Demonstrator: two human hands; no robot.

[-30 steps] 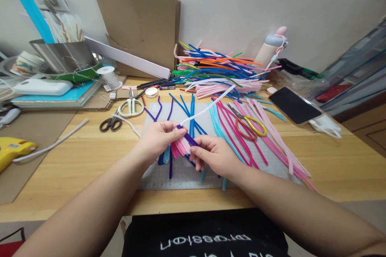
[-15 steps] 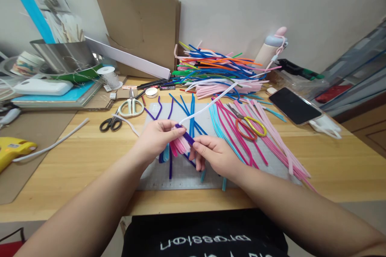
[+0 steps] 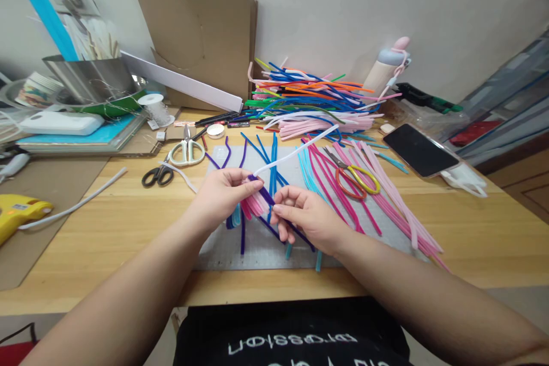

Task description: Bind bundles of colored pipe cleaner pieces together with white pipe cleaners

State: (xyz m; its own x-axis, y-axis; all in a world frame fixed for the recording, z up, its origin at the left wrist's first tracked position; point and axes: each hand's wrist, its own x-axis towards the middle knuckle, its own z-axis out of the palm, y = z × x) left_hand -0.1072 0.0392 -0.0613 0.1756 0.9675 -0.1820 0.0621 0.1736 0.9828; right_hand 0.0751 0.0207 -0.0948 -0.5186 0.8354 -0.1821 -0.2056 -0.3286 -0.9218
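My left hand (image 3: 221,194) is closed around a small bundle of folded pipe cleaners (image 3: 254,205), pink, purple and blue. A long white pipe cleaner (image 3: 295,153) runs from that grip up and to the right. Just to the right, my right hand (image 3: 306,218) pinches a dark purple pipe cleaner (image 3: 266,197) that crosses the bundle. Both hands hover above a grey cutting mat (image 3: 274,240) strewn with loose blue, turquoise and pink pipe cleaners.
Scissors with yellow and red handles (image 3: 355,176) lie on the mat's right side. White-handled scissors (image 3: 187,152) and small black scissors (image 3: 156,176) lie to the left. A heap of coloured pipe cleaners (image 3: 309,97), a phone (image 3: 418,150) and a yellow glue gun (image 3: 17,213) ring the desk.
Both hands have shifted slightly up and away from me with the bundle. My right hand's pinch has slid along the purple pipe cleaner.
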